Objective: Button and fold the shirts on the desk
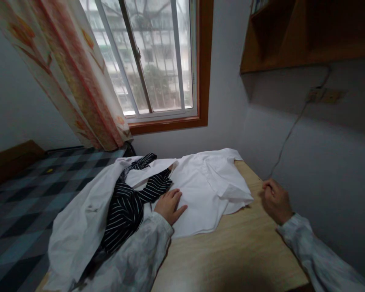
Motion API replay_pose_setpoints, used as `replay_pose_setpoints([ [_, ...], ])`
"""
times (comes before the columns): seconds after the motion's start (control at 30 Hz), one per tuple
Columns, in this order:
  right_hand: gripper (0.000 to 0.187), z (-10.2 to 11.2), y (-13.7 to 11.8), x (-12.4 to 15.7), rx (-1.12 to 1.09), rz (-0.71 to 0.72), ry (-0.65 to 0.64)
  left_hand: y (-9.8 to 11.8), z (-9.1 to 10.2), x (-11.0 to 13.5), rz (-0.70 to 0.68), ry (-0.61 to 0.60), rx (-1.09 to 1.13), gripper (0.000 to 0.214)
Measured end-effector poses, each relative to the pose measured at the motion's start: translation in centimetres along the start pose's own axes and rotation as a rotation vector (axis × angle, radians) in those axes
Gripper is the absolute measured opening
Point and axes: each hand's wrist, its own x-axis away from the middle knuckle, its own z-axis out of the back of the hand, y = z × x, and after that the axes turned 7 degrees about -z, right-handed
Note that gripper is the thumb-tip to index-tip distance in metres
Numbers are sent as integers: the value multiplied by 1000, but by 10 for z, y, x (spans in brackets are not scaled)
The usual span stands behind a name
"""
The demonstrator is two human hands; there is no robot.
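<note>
My left hand (169, 205) lies flat with fingers spread on a white shirt (200, 178) that is laid out on the wooden table (237, 251). To its left, a black garment with white stripes (124, 211) is bunched up, partly inside and under another white garment (82, 219). At the table's right edge, my right hand (276, 201) is closed, fingers curled in. A thin cord (287, 140) runs down to just above those fingers; whether they grip it I cannot tell.
A checked bed cover (21, 202) lies left of the table. Behind are a window (158, 61) and a flowered curtain (76, 73). A wooden shelf (280, 52) hangs at the upper right, above a wall socket (330, 96) with the cord plugged in.
</note>
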Motion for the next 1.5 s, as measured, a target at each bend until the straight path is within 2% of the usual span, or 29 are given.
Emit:
replay_pose_setpoints([
  [0.13, 21, -17, -5, -11, 106, 63, -257, 10, 1, -3, 21, 13, -30, 23],
  [0.23, 15, -43, -20, -23, 181, 6, -371, 12, -3, -6, -23, 0, 23, 24],
  [0.33, 13, -66, -40, -30, 120, -46, -531, 10, 0, -7, -19, -40, 33, 22],
  [0.4, 13, -77, -54, -29, 35, 25, -577, 9, 8, -7, 5, -98, 8, 18],
  [0.47, 9, -83, -69, -20, -41, 169, -571, 12, 19, -10, 41, -145, -19, 17],
  [0.57, 6, -87, -90, 2, -150, 344, -565, 23, 30, -21, 73, -77, 11, 24],
  [0.63, 6, -85, -103, 17, -224, 402, -594, 34, 29, -32, 0, 2, 99, 30],
  [0.7, 8, -81, -114, 28, -292, 436, -645, 45, 20, -42, -118, 25, 188, 45],
  [0.8, 16, -69, -120, 30, -370, 450, -741, 55, -4, -48, -211, -53, 225, 71],
  [0.87, 18, -63, -113, 18, -377, 421, -800, 55, -20, -46, -226, -116, 200, 79],
  [0.9, 20, -61, -105, 8, -351, 385, -786, 54, -27, -44, -232, -136, 188, 80],
  [0.93, 23, -60, -94, -4, -304, 331, -746, 52, -33, -41, -239, -146, 180, 80],
  [1.0, 26, -63, -65, -33, -140, 152, -491, 48, -40, -35, -251, -154, 175, 79],
  [1.03, 32, -65, -48, -48, -39, 35, -363, 46, -42, -32, -256, -157, 175, 79],
  [1.07, 45, -69, -30, -62, 8, -38, -304, 45, -42, -29, -263, -161, 174, 80],
  [1.13, 66, -76, 4, -86, 147, -236, -240, 44, -42, -24, -277, -170, 169, 81],
  [1.2, 72, -83, 31, -102, 257, -366, -274, 43, -41, -20, -288, -181, 162, 83],
  [1.33, 48, -96, 57, -114, 227, -419, -350, 43, -38, -14, -296, -200, 153, 85],
  [1.5, 23, -101, 57, -115, 254, -427, -280, 44, -34, -12, -291, -196, 164, 83],
])
